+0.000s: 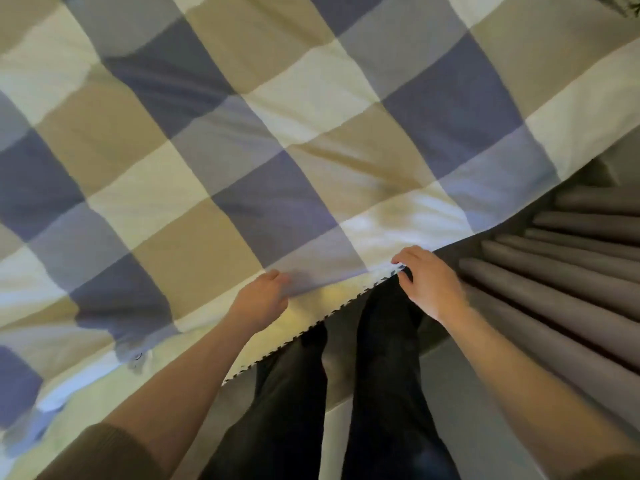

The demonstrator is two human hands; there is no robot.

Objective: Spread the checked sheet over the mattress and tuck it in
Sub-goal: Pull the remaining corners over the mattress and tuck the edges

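- The checked sheet (277,133) lies over the top of the bed and covers nearly all of it. There are soft wrinkles in it close to the near edge of the bed.
- The mattress is hidden under the sheet, so I cannot see it.
- The sheet's zigzag edge (311,327) is at the near edge of the bed. It is loose and not tucked in yet.
- The left hand (261,301) grips a bunch of the sheet just inside that edge, with its fingers curled into the cloth.
- The right hand (431,284) holds the zigzag edge itself. Its fingers (401,259) are curled over the top of the cloth.
- The two hands are near each other along the same edge.
- I think the step now is pulling the sheet flat. To do it well, pull with both hands the same way so the squares stay straight and the wrinkles go. Then push the loose edge down under the mattress.
- The person's legs (381,375) in dark trousers stand right by the bed on the grey floor (467,393).
- A grey curtain (554,289) with folds hangs on the right.
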